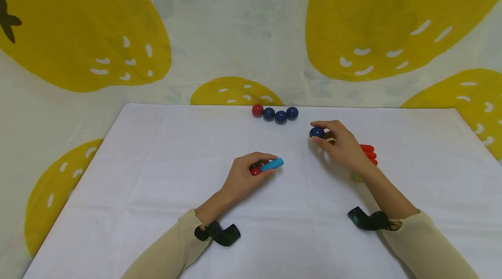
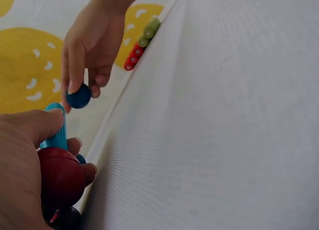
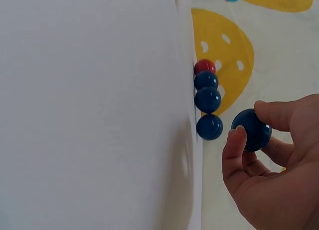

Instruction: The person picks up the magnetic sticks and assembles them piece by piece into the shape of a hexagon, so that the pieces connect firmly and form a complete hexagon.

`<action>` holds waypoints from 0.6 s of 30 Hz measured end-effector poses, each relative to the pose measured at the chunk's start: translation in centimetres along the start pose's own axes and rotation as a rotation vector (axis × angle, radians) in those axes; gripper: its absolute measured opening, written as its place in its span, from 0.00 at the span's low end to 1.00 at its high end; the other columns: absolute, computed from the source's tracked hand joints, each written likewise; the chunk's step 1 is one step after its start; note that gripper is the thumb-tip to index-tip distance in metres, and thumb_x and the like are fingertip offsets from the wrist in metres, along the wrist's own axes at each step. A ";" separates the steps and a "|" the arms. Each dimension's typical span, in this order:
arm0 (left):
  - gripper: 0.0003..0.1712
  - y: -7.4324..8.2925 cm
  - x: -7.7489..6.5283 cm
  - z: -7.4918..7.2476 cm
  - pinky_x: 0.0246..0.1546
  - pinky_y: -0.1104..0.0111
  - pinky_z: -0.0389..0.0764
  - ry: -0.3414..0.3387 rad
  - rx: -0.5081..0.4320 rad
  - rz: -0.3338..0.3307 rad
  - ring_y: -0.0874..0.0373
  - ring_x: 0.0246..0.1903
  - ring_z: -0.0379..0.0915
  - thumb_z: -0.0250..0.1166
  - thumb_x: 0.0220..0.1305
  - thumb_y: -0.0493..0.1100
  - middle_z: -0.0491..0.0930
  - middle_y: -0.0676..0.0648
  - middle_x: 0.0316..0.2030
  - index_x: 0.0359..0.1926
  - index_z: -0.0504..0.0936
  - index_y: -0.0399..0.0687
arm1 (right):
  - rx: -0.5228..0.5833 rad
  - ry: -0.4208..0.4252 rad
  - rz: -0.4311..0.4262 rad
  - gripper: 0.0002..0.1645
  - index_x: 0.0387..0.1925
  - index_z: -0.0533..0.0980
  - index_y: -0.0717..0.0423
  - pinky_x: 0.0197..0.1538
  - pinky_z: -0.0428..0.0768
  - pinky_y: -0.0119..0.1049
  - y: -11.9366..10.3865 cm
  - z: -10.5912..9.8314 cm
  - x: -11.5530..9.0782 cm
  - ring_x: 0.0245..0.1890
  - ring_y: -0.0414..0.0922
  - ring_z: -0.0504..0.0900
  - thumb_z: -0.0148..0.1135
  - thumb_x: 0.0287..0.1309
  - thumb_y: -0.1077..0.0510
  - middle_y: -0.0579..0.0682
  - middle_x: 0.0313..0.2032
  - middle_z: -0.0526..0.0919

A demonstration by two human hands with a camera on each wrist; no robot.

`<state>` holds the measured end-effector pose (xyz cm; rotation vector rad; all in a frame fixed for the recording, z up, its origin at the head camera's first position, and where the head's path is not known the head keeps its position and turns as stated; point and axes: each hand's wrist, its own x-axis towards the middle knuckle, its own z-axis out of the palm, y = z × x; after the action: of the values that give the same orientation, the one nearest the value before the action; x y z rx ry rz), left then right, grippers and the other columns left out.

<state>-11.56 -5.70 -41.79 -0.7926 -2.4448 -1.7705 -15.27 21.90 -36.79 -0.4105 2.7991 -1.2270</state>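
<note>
My left hand [image 1: 245, 174] grips a red ball [image 2: 62, 177] together with a light blue stick [image 1: 273, 164]. The stick points up and away from the ball between thumb and fingers. Farther right, my right hand [image 1: 343, 146] pinches a dark blue ball [image 3: 251, 130] between thumb and fingertips, above the white table. Close to it at the table's back edge stands a row of balls: one red ball [image 1: 257, 110] at the left end, then three dark blue balls [image 1: 280, 117] side by side.
Several red sticks [image 1: 368, 154] lie on the white tabletop [image 1: 157, 161], partly hidden behind my right wrist. Beside them are green sticks [image 2: 151, 28]. A cloth with yellow fruit shapes [image 1: 235, 30] hangs behind the table.
</note>
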 end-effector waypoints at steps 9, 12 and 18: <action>0.16 0.1 0.0 0.2 0.26 0.73 0.69 -0.013 0.000 -0.014 0.59 0.27 0.69 0.70 0.58 0.39 0.83 0.55 0.38 0.49 0.84 0.51 | 0.187 -0.073 0.009 0.26 0.62 0.70 0.54 0.40 0.77 0.30 -0.6 1.0 -2.1 0.43 0.50 0.77 0.61 0.64 0.54 0.52 0.52 0.69; 0.17 0.5 0.1 0.2 0.28 0.72 0.71 -0.016 0.002 -0.017 0.54 0.30 0.72 0.70 0.58 0.36 0.84 0.51 0.40 0.49 0.84 0.46 | 0.224 -0.091 0.023 0.26 0.60 0.70 0.53 0.40 0.78 0.32 -0.9 1.4 -2.5 0.45 0.51 0.78 0.62 0.63 0.53 0.51 0.54 0.70; 0.16 3.4 0.1 -0.6 0.33 0.69 0.73 -0.036 -0.010 -0.016 0.46 0.35 0.74 0.68 0.57 0.31 0.84 0.43 0.41 0.48 0.83 0.36 | 0.316 -0.142 0.002 0.23 0.55 0.70 0.52 0.44 0.79 0.33 -1.4 2.5 -2.6 0.48 0.51 0.77 0.65 0.60 0.53 0.50 0.52 0.73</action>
<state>-10.46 -5.45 -38.54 -0.8147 -2.4736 -1.7912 -12.08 19.88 -37.56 -0.4508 2.4318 -1.5402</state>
